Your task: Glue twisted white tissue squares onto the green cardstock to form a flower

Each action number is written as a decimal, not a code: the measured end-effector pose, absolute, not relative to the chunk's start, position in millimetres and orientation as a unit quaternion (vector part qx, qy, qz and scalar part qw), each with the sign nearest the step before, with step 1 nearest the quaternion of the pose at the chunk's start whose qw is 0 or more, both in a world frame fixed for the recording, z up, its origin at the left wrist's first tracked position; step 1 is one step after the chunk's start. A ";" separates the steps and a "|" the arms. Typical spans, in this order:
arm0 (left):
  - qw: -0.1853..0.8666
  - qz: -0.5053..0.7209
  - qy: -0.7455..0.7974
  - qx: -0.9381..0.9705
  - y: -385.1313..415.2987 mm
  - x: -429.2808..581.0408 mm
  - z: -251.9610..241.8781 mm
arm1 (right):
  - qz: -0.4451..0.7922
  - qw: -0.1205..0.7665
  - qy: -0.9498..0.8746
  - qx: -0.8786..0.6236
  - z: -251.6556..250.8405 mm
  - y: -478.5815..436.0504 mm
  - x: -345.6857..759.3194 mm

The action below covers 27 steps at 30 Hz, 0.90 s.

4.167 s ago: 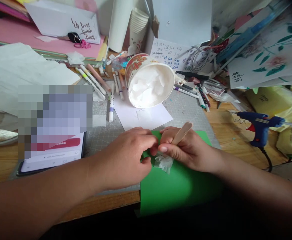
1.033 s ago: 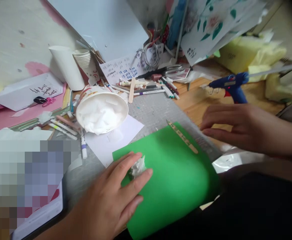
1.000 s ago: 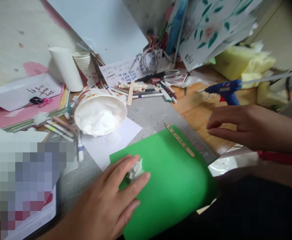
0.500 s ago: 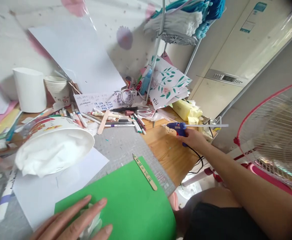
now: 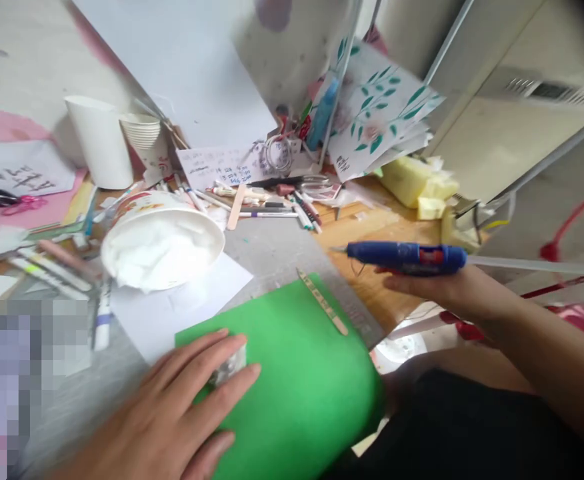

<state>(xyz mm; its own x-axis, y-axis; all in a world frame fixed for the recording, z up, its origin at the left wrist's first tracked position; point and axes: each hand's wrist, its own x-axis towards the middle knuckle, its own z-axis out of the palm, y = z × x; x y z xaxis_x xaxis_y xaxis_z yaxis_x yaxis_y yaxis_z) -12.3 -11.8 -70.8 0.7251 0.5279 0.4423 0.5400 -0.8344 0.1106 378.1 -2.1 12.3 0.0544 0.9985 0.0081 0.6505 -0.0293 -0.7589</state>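
My right hand (image 5: 437,290) grips a blue hot glue gun (image 5: 397,258), raised over the right side of the table, with its nozzle pointing left. A long translucent glue stick (image 5: 537,265) sticks out of its back end. My left hand (image 5: 177,400) lies with fingers outstretched and apart on a green foam sheet (image 5: 292,387). Under and between those fingers shows a small, whitish, crinkled see-through piece (image 5: 232,367), partly hidden. A wooden craft stick (image 5: 325,305) with writing rests along the sheet's upper right edge.
A paper bucket (image 5: 167,240) stuffed with white tissue lies on white paper (image 5: 217,293) at left. Markers (image 5: 267,215) clutter the back, near stacked paper cups (image 5: 145,137). A yellow tissue pack (image 5: 412,183) is at back right; a pink fan (image 5: 552,251) stands right.
The glue gun has come up and nearer from the table's right side, turned more sideways. My left hand stays on the green sheet. The view has shifted, bringing more of the left into sight.
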 end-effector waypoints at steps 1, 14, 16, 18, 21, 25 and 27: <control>0.011 -0.199 -0.272 -0.942 -12.7 -12.7 -63.7 | 0.308 0.264 -0.685 -0.605 13.0 -3.3 365.6; -0.124 -0.127 -0.337 -0.925 -21.6 -8.8 -30.2 | 0.340 0.156 -0.823 -0.427 -8.7 -5.4 312.5; -0.129 -0.123 -0.343 -0.922 -21.5 -8.1 -27.4 | 0.340 0.154 -0.827 -0.420 -9.0 -4.9 308.7; -0.131 -0.118 -0.347 -0.921 -21.3 -8.1 -26.0 | 0.332 0.161 -0.833 -0.412 -9.8 -4.6 305.1; -0.130 -0.108 -0.348 -0.922 -20.9 -9.1 -25.9 | 0.302 0.165 -0.847 -0.405 -12.4 -5.2 300.2; -0.125 -0.111 -0.348 -0.923 -20.4 -10.0 -26.5 | 0.288 0.156 -0.853 -0.407 -14.7 -3.8 294.7; -0.126 -0.112 -0.345 -0.923 -20.1 -10.0 -26.3 | 0.297 0.148 -0.851 -0.407 -15.3 -2.2 292.9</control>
<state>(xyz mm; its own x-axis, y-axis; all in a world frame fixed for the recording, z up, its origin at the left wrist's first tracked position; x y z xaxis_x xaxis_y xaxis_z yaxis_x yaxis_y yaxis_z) -10.0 -20.1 -26.3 0.7368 0.6654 0.1197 0.6092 -0.7302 0.3092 292.9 -2.2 -15.3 -0.6256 0.7801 0.0099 0.6047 0.4929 -0.6256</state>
